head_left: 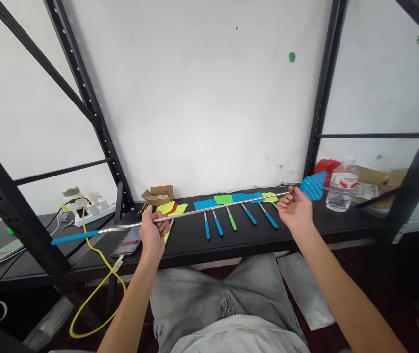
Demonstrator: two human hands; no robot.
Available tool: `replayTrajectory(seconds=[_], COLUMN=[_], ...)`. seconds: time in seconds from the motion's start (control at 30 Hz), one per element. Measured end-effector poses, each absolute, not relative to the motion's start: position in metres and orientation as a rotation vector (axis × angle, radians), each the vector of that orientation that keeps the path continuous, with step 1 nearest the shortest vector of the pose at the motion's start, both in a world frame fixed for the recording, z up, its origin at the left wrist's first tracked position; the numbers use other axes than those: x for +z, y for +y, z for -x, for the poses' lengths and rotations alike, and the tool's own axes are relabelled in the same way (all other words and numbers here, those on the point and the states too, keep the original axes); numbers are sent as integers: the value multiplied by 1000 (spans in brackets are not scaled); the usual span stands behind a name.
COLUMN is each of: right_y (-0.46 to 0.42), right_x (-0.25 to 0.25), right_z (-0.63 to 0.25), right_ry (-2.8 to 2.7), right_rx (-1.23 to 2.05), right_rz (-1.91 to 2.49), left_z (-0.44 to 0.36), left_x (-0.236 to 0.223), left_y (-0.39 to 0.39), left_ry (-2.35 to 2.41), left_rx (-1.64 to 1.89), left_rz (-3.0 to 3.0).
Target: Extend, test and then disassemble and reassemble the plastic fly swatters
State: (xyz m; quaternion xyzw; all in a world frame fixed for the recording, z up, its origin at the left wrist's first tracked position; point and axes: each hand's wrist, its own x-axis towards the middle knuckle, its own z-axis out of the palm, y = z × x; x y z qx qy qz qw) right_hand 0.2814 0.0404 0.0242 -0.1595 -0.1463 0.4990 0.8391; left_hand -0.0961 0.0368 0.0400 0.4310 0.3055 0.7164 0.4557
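A long telescopic fly swatter (209,209) is drawn out across the view, tilted slightly up to the right. Its blue mesh head (313,186) lies just beyond my right hand (296,208), whose fingers are closed on the metal shaft near the head. My left hand (153,233) grips the same shaft farther left, thumb up. The blue handle (75,239) sticks out past it on the left. Below the shaft, several shorter swatters lie side by side on the black shelf, among them a green one (231,218) and a blue one (268,218).
Yellow and red swatter heads (178,210) lie beside a small open cardboard box (159,195). A phone (130,242) with a yellow cable (84,314) is at the left, near a power strip (101,212). A water bottle (342,186) stands right. Black metal posts (323,93) frame the shelf.
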Motion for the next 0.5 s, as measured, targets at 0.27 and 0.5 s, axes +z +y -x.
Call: replayTrajectory(seconds=[0.27, 0.5], right_y=[34, 30], right_x=[28, 27], right_z=[-306, -306], right_ry=[-314, -319], right_rx=[1016, 1053], right_rz=[204, -89], left_z=[113, 122], left_x=[41, 44], left_y=[40, 43], left_ry=[670, 636], left_rx=[1872, 1930], left_rz=[-984, -942])
